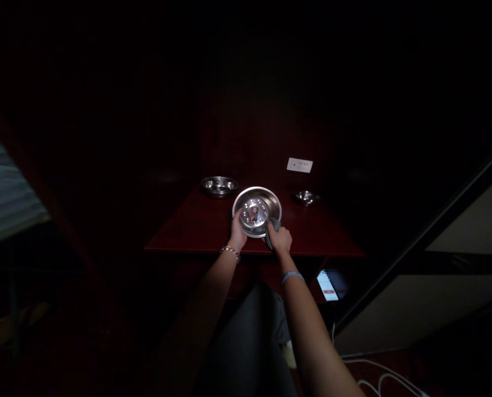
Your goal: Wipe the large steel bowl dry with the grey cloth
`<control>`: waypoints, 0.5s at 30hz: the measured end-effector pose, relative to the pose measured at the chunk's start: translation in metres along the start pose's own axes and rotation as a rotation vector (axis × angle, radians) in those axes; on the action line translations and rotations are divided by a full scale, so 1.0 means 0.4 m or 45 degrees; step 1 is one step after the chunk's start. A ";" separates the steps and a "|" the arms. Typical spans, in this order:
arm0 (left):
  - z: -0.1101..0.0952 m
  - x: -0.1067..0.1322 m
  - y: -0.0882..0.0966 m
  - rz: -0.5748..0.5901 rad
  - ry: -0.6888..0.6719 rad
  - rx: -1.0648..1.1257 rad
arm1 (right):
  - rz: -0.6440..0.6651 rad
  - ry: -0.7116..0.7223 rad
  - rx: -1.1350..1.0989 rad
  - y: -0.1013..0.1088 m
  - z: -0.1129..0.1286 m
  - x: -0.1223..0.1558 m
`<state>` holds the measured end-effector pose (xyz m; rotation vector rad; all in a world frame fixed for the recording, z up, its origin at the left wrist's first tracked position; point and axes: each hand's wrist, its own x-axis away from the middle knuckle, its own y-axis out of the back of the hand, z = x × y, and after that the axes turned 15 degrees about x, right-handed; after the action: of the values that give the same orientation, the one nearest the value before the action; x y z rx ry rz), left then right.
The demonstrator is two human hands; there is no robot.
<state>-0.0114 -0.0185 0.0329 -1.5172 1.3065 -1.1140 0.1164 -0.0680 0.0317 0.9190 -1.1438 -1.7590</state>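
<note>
A shiny steel bowl [274,207] with a small sticker on its inner base is tilted toward me near the table's front edge. My left hand [238,231] grips its lower left rim, thumb on the inside. On the lower right side, my right hand [280,239] is closed around a grey cloth [275,223] that touches the rim. The cloth is partly hidden by my fingers.
Another steel bowl [219,186] sits at the table's back left, a smaller steel bowl [307,198] at the right. Behind the dark red table [188,234] is a wall socket [299,165]. A lit phone [327,285] lies below the tabletop; white cables [380,366] trail on the floor.
</note>
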 end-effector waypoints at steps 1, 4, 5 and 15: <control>0.000 -0.001 0.000 -0.003 -0.011 -0.011 | 0.010 0.003 -0.006 0.003 -0.001 0.000; 0.000 -0.002 -0.001 0.013 -0.032 -0.017 | 0.031 0.005 -0.015 0.014 -0.001 0.003; 0.000 -0.001 -0.001 0.023 -0.039 -0.019 | 0.034 0.009 -0.017 0.018 -0.001 0.005; 0.001 0.004 -0.006 0.026 -0.056 -0.006 | 0.038 0.017 -0.052 0.034 0.002 0.017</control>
<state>-0.0104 -0.0198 0.0351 -1.5199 1.2929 -1.0593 0.1164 -0.0772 0.0439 0.8833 -1.1034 -1.7435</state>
